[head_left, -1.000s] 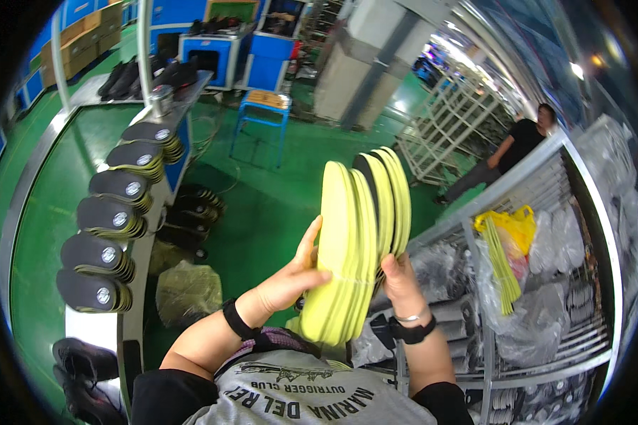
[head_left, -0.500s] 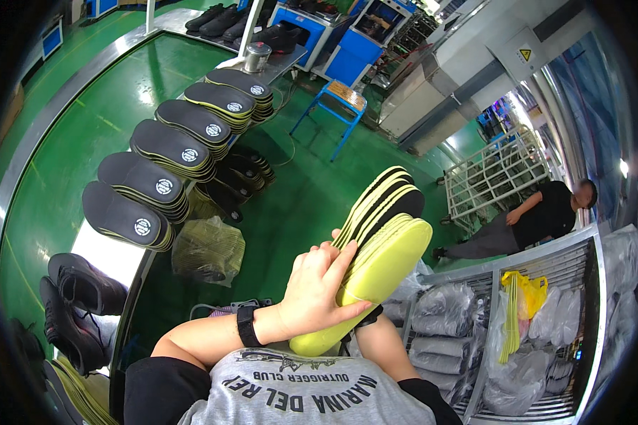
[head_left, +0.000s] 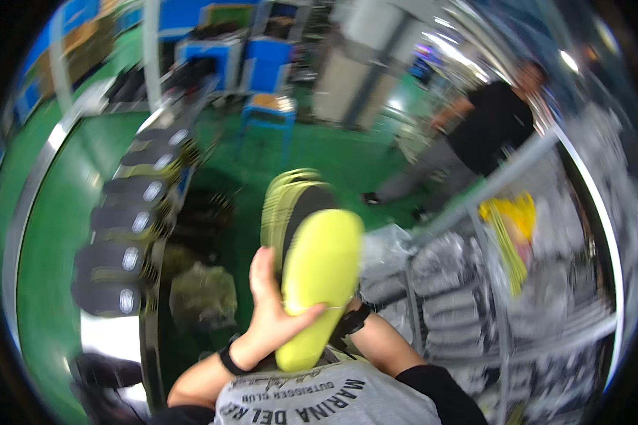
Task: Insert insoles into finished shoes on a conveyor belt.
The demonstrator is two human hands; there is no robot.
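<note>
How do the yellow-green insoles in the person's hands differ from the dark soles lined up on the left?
The stack of yellow-green foam insoles is bright, held upright between the left hand and a mostly hidden right hand. The dark soles with pale round marks lie flat in separate piles along the conveyor, untouched. Both are shoe-shaped and stacked.

We have a single view, worn on our head and tilted down over our chest, so our forearms rise from the lower edge. It sits close to the grip: our left hand and the stack of lime-yellow foam insoles fill the centre. Beyond the grip it faces the green floor; the fisheye bends the grey metal rack to the right.
</note>
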